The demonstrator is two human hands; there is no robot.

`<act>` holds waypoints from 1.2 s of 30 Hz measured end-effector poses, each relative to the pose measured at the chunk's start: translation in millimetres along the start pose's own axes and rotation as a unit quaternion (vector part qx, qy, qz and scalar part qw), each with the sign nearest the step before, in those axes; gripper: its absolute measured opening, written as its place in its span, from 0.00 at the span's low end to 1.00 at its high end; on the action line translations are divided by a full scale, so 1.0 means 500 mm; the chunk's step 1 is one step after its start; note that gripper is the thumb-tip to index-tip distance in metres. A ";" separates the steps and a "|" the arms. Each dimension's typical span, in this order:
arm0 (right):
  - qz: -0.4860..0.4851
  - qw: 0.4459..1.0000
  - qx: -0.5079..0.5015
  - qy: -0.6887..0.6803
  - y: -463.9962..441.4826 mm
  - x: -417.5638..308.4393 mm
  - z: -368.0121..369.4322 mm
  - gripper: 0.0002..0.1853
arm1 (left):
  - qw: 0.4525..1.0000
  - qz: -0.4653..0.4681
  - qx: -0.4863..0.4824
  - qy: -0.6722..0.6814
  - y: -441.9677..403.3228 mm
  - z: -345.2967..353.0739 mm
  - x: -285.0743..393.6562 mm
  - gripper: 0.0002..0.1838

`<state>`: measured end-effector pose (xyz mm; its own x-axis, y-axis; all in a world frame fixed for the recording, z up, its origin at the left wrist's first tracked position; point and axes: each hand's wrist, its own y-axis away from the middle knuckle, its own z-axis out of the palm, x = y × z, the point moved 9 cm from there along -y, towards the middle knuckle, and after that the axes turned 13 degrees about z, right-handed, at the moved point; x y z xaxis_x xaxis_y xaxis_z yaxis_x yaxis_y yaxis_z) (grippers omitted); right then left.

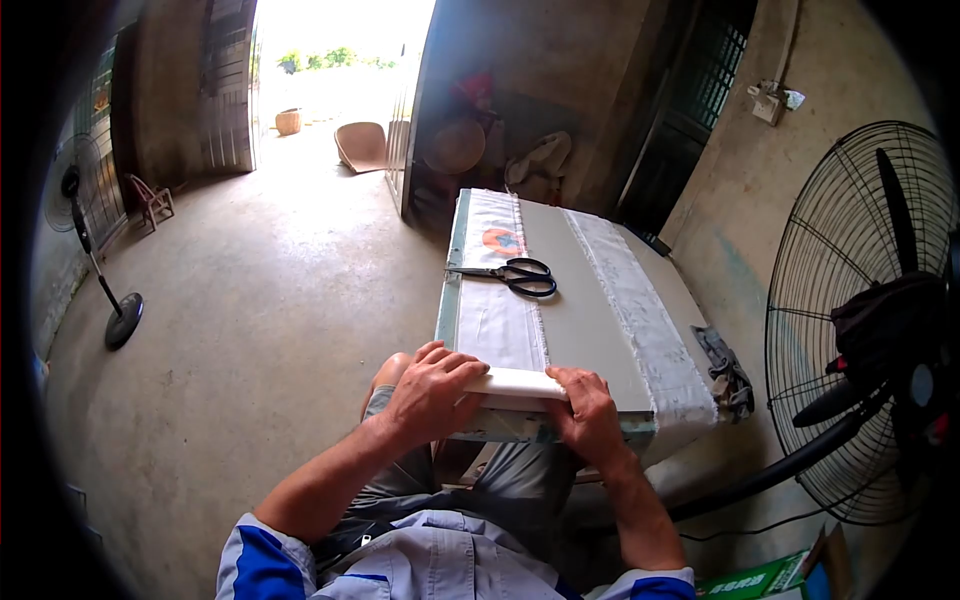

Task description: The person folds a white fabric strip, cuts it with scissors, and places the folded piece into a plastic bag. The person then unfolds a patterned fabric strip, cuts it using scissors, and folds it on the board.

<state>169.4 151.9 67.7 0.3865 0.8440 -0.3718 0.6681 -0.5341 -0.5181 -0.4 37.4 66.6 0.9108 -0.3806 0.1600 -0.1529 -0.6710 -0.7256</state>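
At the near edge of the table (600, 345), a white roll (518, 382) of what looks like woven cloth lies crosswise. My left hand (432, 388) is closed over its left end, and my right hand (588, 408) grips the right end. A flat white strip (500, 335) with a frayed right edge runs from the roll toward the table's far side. Black-handled scissors (515, 275) rest across this strip, blades pointing left. Beyond them an orange round print (503, 241) shows on the strip.
A second frayed white strip (640, 310) hangs over the table's near right corner beside a grey rag (722, 370). A large black fan (870, 330) stands close on the right, a standing fan (123, 320) at far left. A green box (765, 580) sits at lower right.
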 end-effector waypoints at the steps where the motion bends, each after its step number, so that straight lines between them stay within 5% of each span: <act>1: 0.005 1.000 0.004 -0.005 -0.004 0.002 -0.001 0.21 | 1.000 -0.007 0.000 -0.001 -0.001 0.000 -0.006 0.15; 11: 0.092 0.994 0.042 -0.041 -0.023 0.049 0.019 0.28 | 0.996 -0.087 0.028 0.001 -0.004 0.003 -0.042 0.16; 15: 0.164 0.982 0.035 -0.086 -0.033 0.069 0.025 0.31 | 0.994 -0.097 0.049 -0.021 -0.007 0.004 -0.051 0.21; 29: 0.189 0.979 0.046 -0.059 -0.069 0.082 0.041 0.32 | 0.981 -0.193 0.011 -0.022 -0.010 0.033 -0.096 0.37; 36: 0.158 0.985 0.065 0.007 -0.073 0.077 0.049 0.28 | 0.983 -0.165 0.000 -0.078 -0.016 0.042 -0.097 0.30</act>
<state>144.5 202.5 53.6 0.5710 0.6352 -0.5200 0.4264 -0.7708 -0.4733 -35.3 74.4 50.7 0.9586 -0.0391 0.2821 0.1611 -0.7422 -0.6506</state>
